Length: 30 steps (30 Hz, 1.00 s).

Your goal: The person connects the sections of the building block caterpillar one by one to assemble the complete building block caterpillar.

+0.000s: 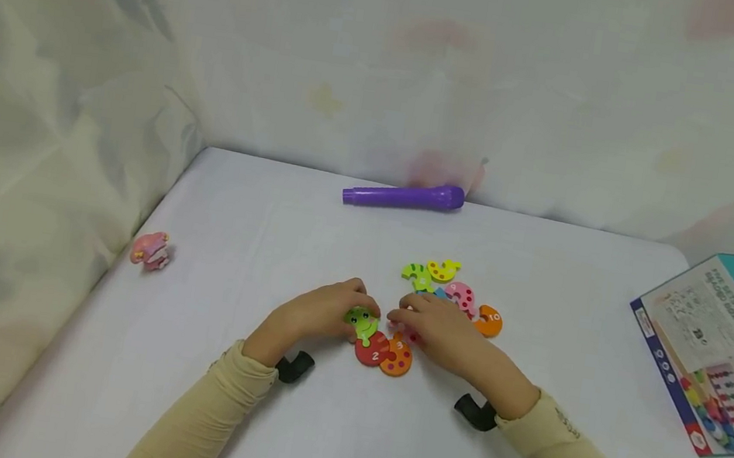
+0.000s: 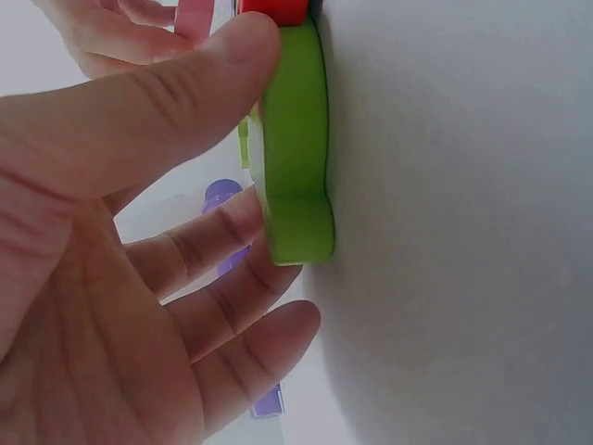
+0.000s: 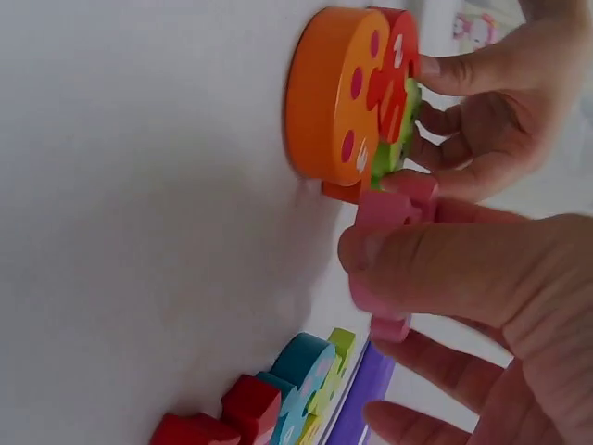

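Note:
In the head view, my left hand (image 1: 324, 312) grips the green caterpillar-head puzzle piece (image 1: 361, 324), which has a smiling face. The left wrist view shows its thumb on one side of the green piece and fingers on the other. Joined to the head are a red puzzle piece marked 2 (image 1: 369, 353) and an orange dotted puzzle piece marked 3 (image 1: 398, 360), both on the table. My right hand (image 1: 442, 335) pinches a pink puzzle piece (image 3: 378, 211) between thumb and fingers, close beside the orange piece. Part of the pink piece is hidden by the thumb.
Behind the right hand lie loose pieces: green (image 1: 415, 275), yellow (image 1: 443, 271), pink (image 1: 462, 295), orange marked 10 (image 1: 489, 322), plus partly hidden blue and red ones. A purple toy microphone (image 1: 403, 197) lies at the back, a pink figurine (image 1: 151, 251) left, a box (image 1: 717, 364) right.

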Each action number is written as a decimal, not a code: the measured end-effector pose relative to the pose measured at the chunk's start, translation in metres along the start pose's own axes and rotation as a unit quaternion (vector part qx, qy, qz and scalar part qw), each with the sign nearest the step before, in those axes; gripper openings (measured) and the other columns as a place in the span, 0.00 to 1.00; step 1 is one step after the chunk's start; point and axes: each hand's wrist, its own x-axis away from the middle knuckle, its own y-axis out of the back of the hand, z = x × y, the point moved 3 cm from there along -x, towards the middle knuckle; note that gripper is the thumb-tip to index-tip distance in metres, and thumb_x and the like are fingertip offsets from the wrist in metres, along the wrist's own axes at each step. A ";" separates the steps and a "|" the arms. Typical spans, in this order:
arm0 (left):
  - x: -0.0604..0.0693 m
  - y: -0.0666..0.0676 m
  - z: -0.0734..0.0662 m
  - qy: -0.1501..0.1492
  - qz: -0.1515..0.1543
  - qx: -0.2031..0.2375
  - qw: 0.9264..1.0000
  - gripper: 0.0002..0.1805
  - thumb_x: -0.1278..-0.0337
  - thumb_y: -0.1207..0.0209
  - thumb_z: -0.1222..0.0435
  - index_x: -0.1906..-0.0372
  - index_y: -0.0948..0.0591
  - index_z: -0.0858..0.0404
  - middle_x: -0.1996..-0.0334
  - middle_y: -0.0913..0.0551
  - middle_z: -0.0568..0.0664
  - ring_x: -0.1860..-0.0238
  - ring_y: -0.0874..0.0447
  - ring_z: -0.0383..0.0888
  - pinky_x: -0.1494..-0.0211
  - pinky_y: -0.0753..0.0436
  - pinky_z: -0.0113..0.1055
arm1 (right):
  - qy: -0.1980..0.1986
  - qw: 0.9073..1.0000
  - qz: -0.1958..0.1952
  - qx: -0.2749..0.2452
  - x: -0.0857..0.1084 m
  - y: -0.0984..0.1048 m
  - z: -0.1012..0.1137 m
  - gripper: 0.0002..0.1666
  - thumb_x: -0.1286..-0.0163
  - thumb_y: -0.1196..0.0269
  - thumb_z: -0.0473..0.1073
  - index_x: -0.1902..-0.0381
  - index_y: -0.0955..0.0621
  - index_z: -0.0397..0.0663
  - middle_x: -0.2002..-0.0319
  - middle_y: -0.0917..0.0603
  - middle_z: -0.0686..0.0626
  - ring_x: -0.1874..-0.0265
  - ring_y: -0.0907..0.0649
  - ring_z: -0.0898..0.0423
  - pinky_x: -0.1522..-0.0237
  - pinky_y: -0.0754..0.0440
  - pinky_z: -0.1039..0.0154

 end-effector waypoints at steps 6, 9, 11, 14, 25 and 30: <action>-0.001 -0.002 0.002 -0.004 -0.002 0.001 1.000 0.23 0.56 0.32 0.65 0.50 0.20 0.50 0.56 0.29 0.44 0.55 0.27 0.40 0.50 0.27 0.34 | 0.041 0.998 0.036 0.012 -0.005 0.001 0.003 0.19 0.41 0.35 0.38 0.51 0.19 0.61 0.55 0.21 0.51 0.55 0.24 0.52 0.51 0.25 0.54; -0.002 -0.003 0.003 -0.008 -0.004 0.002 1.000 0.23 0.55 0.32 0.65 0.50 0.20 0.50 0.56 0.29 0.44 0.55 0.27 0.40 0.49 0.27 0.34 | 0.047 0.997 0.052 0.023 -0.006 0.000 0.003 0.20 0.40 0.36 0.39 0.50 0.20 0.62 0.53 0.21 0.53 0.54 0.25 0.52 0.50 0.25 0.54; -0.002 -0.003 0.004 -0.008 -0.005 0.003 1.000 0.23 0.56 0.32 0.65 0.50 0.20 0.50 0.56 0.29 0.44 0.54 0.27 0.40 0.49 0.27 0.34 | 0.048 0.997 0.057 0.025 -0.006 0.000 0.002 0.20 0.40 0.36 0.39 0.50 0.20 0.63 0.52 0.21 0.53 0.54 0.25 0.53 0.50 0.25 0.54; -0.002 -0.003 0.004 -0.004 -0.004 0.004 1.000 0.23 0.56 0.32 0.65 0.50 0.20 0.50 0.56 0.29 0.44 0.54 0.27 0.40 0.49 0.27 0.34 | 0.050 0.997 0.058 0.025 -0.006 0.000 0.001 0.20 0.40 0.36 0.39 0.50 0.20 0.63 0.52 0.21 0.54 0.55 0.25 0.53 0.50 0.25 0.54; -0.001 -0.001 0.002 0.004 0.001 0.006 1.000 0.24 0.56 0.32 0.65 0.49 0.20 0.50 0.55 0.30 0.45 0.54 0.27 0.41 0.49 0.27 0.34 | 0.049 0.996 0.067 0.039 -0.006 -0.005 -0.003 0.22 0.40 0.36 0.41 0.48 0.21 0.66 0.52 0.22 0.53 0.55 0.24 0.54 0.53 0.23 0.56; -0.001 -0.001 0.002 0.004 0.002 0.009 1.000 0.24 0.56 0.31 0.65 0.49 0.20 0.50 0.54 0.29 0.44 0.54 0.27 0.40 0.49 0.27 0.34 | 0.049 0.996 0.064 0.046 -0.005 -0.010 -0.004 0.22 0.40 0.36 0.42 0.47 0.21 0.66 0.53 0.21 0.54 0.57 0.25 0.55 0.54 0.24 0.57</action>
